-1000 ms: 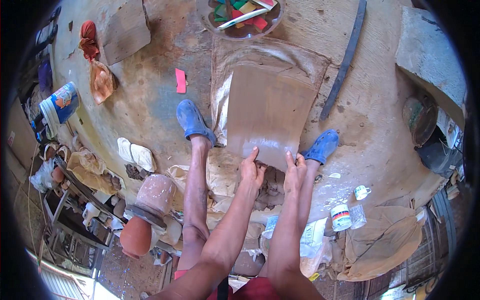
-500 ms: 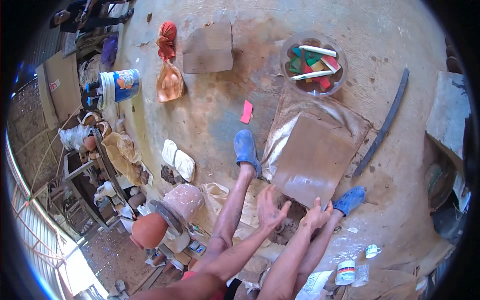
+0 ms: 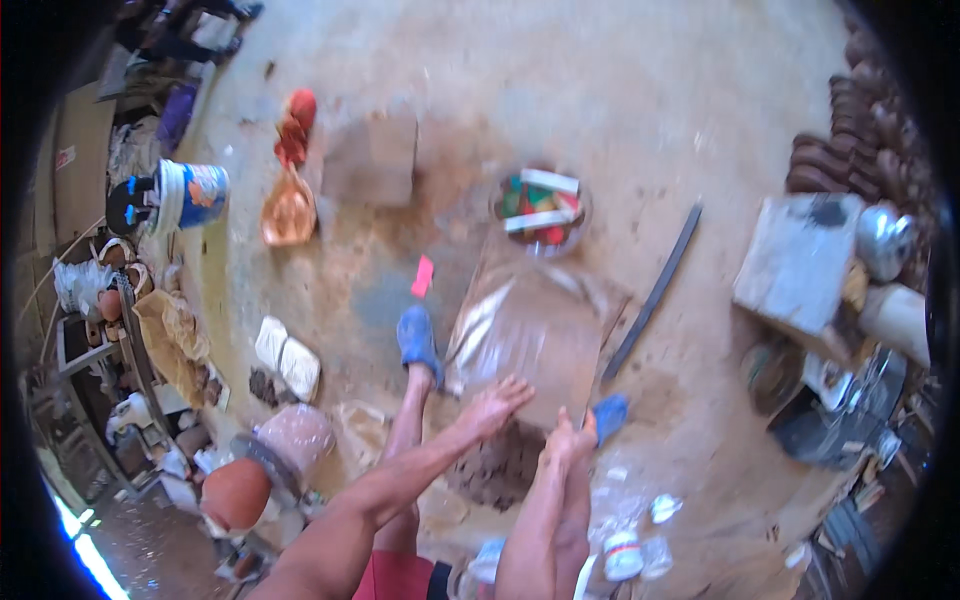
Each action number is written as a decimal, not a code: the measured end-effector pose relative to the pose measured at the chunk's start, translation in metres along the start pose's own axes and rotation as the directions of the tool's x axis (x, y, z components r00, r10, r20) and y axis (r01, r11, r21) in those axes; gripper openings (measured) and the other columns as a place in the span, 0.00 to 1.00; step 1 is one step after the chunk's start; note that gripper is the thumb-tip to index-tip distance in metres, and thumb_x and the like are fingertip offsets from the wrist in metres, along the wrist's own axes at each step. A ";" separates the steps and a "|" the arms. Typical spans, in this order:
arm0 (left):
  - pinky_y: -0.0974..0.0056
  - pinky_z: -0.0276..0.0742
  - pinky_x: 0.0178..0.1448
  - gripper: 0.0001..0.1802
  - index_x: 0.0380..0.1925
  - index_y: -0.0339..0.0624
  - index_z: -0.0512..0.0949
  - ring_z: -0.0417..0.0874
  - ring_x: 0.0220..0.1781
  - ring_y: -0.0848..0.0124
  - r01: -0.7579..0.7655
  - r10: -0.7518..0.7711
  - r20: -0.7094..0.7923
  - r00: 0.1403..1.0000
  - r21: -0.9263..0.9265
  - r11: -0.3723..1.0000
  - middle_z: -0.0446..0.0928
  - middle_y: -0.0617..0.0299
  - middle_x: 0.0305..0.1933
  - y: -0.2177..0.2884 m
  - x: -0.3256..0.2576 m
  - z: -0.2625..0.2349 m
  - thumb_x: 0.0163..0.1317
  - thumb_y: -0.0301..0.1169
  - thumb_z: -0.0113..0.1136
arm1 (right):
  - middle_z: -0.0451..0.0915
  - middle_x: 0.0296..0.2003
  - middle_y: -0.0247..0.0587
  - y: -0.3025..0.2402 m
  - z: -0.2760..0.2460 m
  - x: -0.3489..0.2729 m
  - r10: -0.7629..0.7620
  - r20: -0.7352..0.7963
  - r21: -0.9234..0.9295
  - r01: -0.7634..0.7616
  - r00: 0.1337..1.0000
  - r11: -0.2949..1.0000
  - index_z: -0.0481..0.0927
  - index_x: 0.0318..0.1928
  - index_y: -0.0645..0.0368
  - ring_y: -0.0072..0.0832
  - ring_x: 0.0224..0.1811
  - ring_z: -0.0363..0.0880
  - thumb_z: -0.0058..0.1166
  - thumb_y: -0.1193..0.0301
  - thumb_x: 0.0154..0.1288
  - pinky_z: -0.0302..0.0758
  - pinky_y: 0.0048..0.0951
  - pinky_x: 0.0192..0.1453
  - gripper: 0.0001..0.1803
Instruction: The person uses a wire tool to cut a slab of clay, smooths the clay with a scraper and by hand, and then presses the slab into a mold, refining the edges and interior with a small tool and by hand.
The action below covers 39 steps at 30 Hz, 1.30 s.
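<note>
A flat brown rectangular slab [image 3: 535, 350] lies on a crumpled sack [image 3: 470, 325] between my feet. My left hand [image 3: 500, 405] is stretched out, its fingers apart and lying over the slab's near left edge. At the near right corner, my right hand [image 3: 570, 440] has its fingers curled with the thumb up. What they grip, if anything, is hidden and blurred. A dark, crumbly clay-like mass [image 3: 500, 465] sits below the slab, between my forearms. Blue clogs are on my feet, the left clog [image 3: 418, 340] left of the slab and the right clog [image 3: 610, 415] beside my right hand.
Beyond the sack stands a clear bowl [image 3: 548, 245] of coloured pieces. A dark strip [image 3: 655, 290] lies to the right, a pink scrap [image 3: 423, 275] to the left. Clay pots [image 3: 237, 495] stand lower left; a white tub [image 3: 622, 558] lower right; a pale block [image 3: 795, 265] far right.
My left hand has moved forward and flattened over the slab's near edge. My right hand stays by the near right corner. The whole view has shifted, showing more of the right side.
</note>
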<state>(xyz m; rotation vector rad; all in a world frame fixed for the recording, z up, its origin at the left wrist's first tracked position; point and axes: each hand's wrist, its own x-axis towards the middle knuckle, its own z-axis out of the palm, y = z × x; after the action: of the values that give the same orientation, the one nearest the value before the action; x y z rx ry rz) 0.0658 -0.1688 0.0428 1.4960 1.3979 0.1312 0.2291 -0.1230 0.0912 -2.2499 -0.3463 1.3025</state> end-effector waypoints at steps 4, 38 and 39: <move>0.45 0.72 0.76 0.40 0.76 0.47 0.69 0.70 0.77 0.45 0.018 -0.019 0.017 1.000 0.079 0.997 0.69 0.48 0.77 0.094 -0.011 -0.072 0.59 0.24 0.61 | 0.81 0.59 0.53 -0.050 -0.038 0.001 -0.280 0.030 -0.145 0.281 0.960 0.949 0.67 0.73 0.68 0.39 0.55 0.83 0.67 0.75 0.69 0.85 0.40 0.53 0.35; 0.51 0.82 0.59 0.28 0.61 0.26 0.76 0.87 0.54 0.56 -0.248 -0.960 -0.162 0.229 -0.963 0.103 0.85 0.46 0.55 -0.147 -0.529 -0.325 0.62 0.26 0.73 | 0.88 0.47 0.55 -0.163 0.360 -0.520 0.030 0.993 -0.113 0.988 0.111 0.108 0.83 0.57 0.59 0.52 0.50 0.87 0.68 0.59 0.69 0.81 0.43 0.55 0.22; 0.51 0.82 0.62 0.31 0.66 0.27 0.74 0.86 0.57 0.56 -0.290 -0.956 -0.160 0.246 -0.953 0.085 0.84 0.46 0.59 -0.159 -0.531 -0.330 0.63 0.24 0.71 | 0.88 0.47 0.55 -0.165 0.368 -0.527 0.022 0.998 -0.058 0.981 0.055 0.186 0.82 0.55 0.60 0.53 0.50 0.87 0.68 0.59 0.69 0.81 0.43 0.56 0.22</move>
<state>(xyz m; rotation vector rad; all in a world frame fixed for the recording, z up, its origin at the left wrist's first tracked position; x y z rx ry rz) -0.4295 -0.4269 0.3653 -0.5204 1.9166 1.3844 -0.3489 -0.1152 0.4169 -0.9069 -2.6719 1.8178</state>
